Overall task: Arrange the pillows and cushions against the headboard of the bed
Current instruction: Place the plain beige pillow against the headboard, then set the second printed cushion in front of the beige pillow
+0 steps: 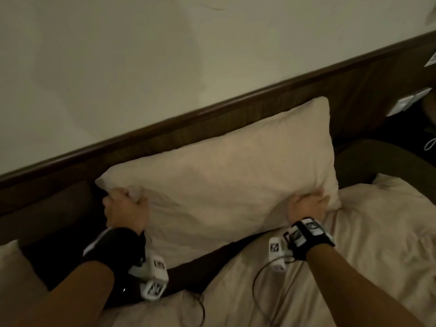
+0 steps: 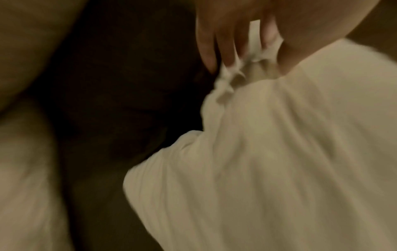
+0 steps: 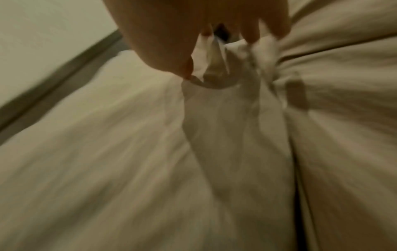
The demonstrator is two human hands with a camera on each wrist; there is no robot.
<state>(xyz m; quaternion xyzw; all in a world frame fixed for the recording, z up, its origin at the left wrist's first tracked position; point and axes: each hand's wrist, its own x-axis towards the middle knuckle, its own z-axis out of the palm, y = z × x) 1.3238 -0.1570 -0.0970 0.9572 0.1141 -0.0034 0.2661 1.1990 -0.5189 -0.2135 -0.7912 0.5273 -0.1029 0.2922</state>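
Observation:
A large cream pillow [image 1: 224, 171] stands tilted against the dark wooden headboard [image 1: 165, 135] in the head view. My left hand [image 1: 125, 208] grips its near left corner, the cloth bunched in my curled fingers [image 2: 227, 49]. My right hand [image 1: 306, 206] grips the near right corner, where gathered fabric [image 3: 217, 61] is pinched between thumb and fingers. The pillow [image 2: 279, 161] fills the left wrist view's lower right, and the pillow [image 3: 107, 152] covers most of the right wrist view. Both wrist views are blurred.
A crumpled cream duvet [image 1: 354, 256] covers the bed at the right and front. A dark cushion or sheet [image 1: 59, 220] lies under the pillow's left side. Wall switch plates [image 1: 405, 102] sit on the headboard panel at far right. Another pale pillow edge [image 1: 9, 267] shows at the left.

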